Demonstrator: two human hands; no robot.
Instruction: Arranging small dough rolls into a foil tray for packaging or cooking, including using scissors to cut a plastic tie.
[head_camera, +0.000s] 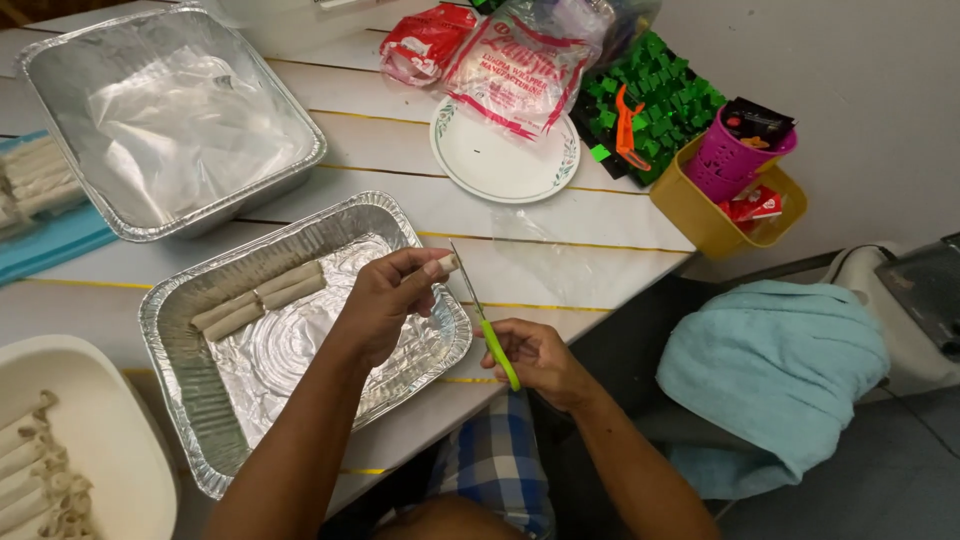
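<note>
Gripping roll (440, 266) in left hand (385, 300); right hand (535, 355) holding scissors (482, 318).

1 view only, from a camera worn on the person's head, looking steeply down and forward over the white plank table (600, 215). It sits close: both forearms enter from the bottom edge at 6 o'clock, and the left hand (385, 300) and right hand (540, 358) meet near frame centre. The table runs slantwise, its far side toward 11 o'clock, its near corner toward 4 o'clock. A foil tray (180, 345) lies at 8 o'clock, a larger foil tray (60, 60) at 10 o'clock, a white plate (500, 165) at 12 o'clock. Floor and a teal towel (770, 370) fill 4 o'clock. No second view overlaps it.
</note>
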